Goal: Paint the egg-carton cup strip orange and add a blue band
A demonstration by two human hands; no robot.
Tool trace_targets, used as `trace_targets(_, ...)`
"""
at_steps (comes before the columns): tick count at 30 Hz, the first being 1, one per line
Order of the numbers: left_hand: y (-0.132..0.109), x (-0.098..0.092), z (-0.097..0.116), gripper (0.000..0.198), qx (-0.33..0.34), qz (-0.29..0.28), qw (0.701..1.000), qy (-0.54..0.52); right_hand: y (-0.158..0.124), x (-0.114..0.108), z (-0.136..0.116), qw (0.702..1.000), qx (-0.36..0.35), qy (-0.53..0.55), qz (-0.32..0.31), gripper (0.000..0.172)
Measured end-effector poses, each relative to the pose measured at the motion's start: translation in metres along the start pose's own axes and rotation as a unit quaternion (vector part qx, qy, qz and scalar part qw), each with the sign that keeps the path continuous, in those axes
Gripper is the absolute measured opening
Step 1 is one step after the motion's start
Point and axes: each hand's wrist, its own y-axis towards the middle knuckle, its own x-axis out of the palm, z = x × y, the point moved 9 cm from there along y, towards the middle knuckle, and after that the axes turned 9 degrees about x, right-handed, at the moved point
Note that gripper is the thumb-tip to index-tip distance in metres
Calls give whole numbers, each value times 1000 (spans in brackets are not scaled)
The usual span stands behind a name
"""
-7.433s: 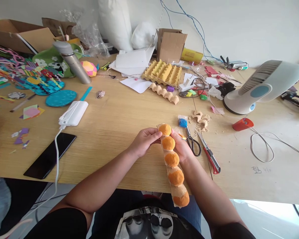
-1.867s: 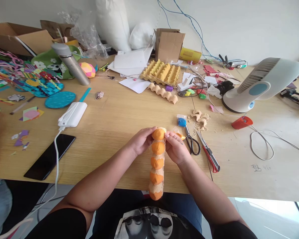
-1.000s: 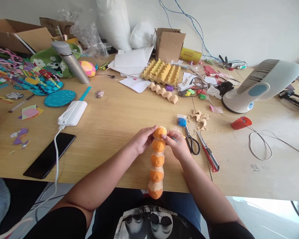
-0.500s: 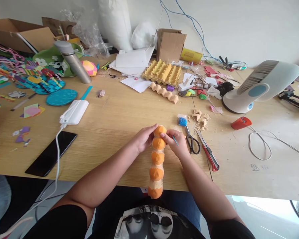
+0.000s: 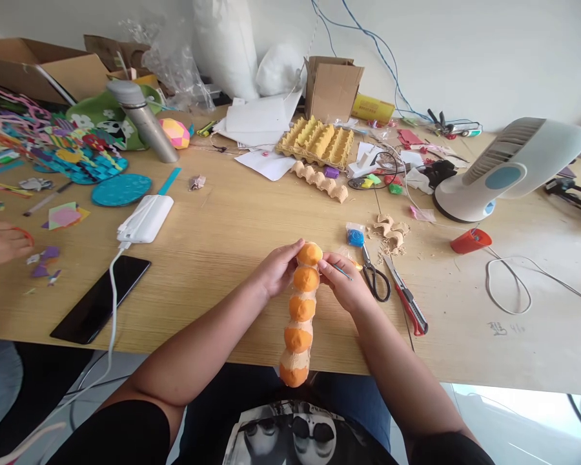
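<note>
A strip of egg carton (image 5: 299,309) hangs over the table's front edge, its several bumps covered in orange clay with bare tan carton between them. My left hand (image 5: 278,270) is closed on the strip's far end from the left side. From the right, the closed fingers of my right hand (image 5: 345,282) touch the same end near the top bump. A thin blue stick (image 5: 343,272) pokes out of that hand; its tip is hidden. Just right of it lie black-handled scissors (image 5: 376,282), a packet of blue clay (image 5: 355,236) and a red utility knife (image 5: 410,303).
Carton scraps (image 5: 391,232) lie beyond the knife. A yellow egg tray (image 5: 317,143) and another carton strip (image 5: 319,181) are farther back. At right stand a white fan (image 5: 503,171) and a red cup (image 5: 470,241). A phone (image 5: 101,298), power bank (image 5: 145,218) and another person's hand (image 5: 2,244) are left.
The near end of the strip has swung slightly left. My right hand's fingers have shifted off the top bump to its side, and the blue stick is tilted flatter. Another person's hand has appeared at left.
</note>
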Motion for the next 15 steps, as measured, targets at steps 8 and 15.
trace_targets(8, -1, 9, 4, 56, 17, -30, 999, 10, 3, 9, 15, 991, 36, 129, -29, 41)
trace_targets(15, -7, 21, 10, 53, 40, -69, 996, 28, 7, -1, 10, 990, 1, 138, 19, 42)
